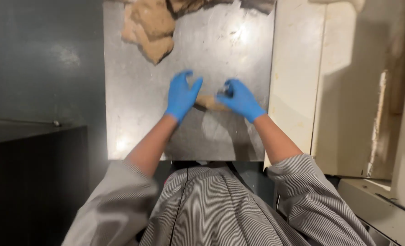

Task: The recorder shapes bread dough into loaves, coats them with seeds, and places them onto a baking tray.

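Pinching one end of a small tan piece of dough (210, 103), the right hand (241, 99) in a blue glove curls its fingers narrow around something small and shiny that also sits at that end (too blurred to identify). The left hand (182, 94), gloved the same blue, hovers just beside the dough's other end with thumb and fingers spread in a wide, empty grip, not clearly touching it. The dough piece lies between the two hands near the middle of a scratched metal counter (134, 118). Judging by the pose, the step in hand looks like shaping or portioning this small piece; the next move would seem to call for the left hand to settle onto the free end and steady it while the right works. Farther away, at the counter's far edge, rests a large lump of the same tan dough (150, 28), well apart from the hands. Bare forearms lead back to grey striped sleeves (302, 182) and an apron. A cream panel (298, 82) stands to the right; a dark cabinet (34, 182) sits to the left.
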